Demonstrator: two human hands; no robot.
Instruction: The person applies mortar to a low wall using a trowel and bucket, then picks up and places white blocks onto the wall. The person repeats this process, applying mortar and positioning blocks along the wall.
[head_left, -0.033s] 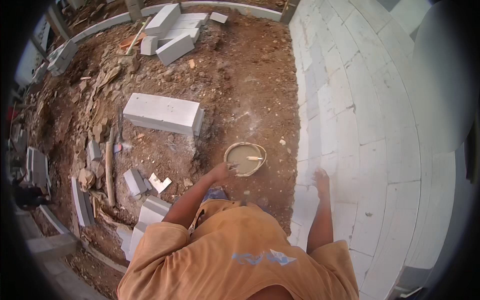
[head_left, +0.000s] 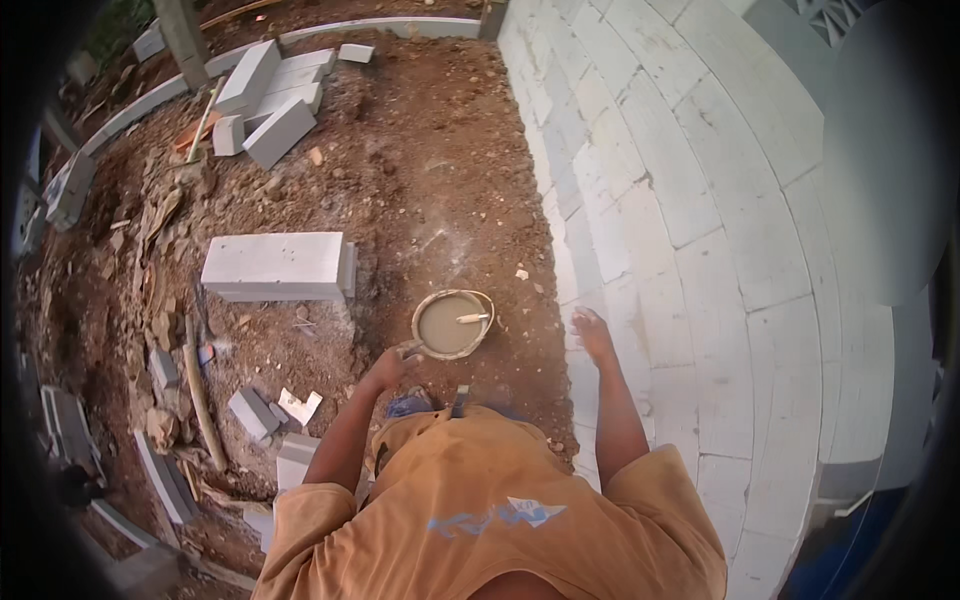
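Note:
A round bucket (head_left: pixel 416 318) with a pale, crusted rim stands on the soil in front of me, filled with smooth grey mortar (head_left: pixel 440 326). A tool with a light handle (head_left: pixel 470 319) rests in it, its other end sunk out of sight. My left hand (head_left: pixel 390 368) is beside the bucket's near left rim, fingers stretched toward it; whether they touch it I cannot tell. To the right of the bucket, my right hand (head_left: pixel 592 333) is raised with loosely spread fingers and nothing in it. Behind it rises the pale block wall (head_left: pixel 700 300).
A long white block stack (head_left: pixel 275 262) lies left of the bucket. Farther off is a pile of blocks (head_left: pixel 280 130). Cut block pieces (head_left: pixel 254 413), a wooden pole (head_left: pixel 203 395) and rubble cover the left ground. The wall runs along my whole right side.
My view has shifted, so the bucket and blocks sit farther left. The left hand has drawn back slightly from the bucket; the right hand has moved a little forward.

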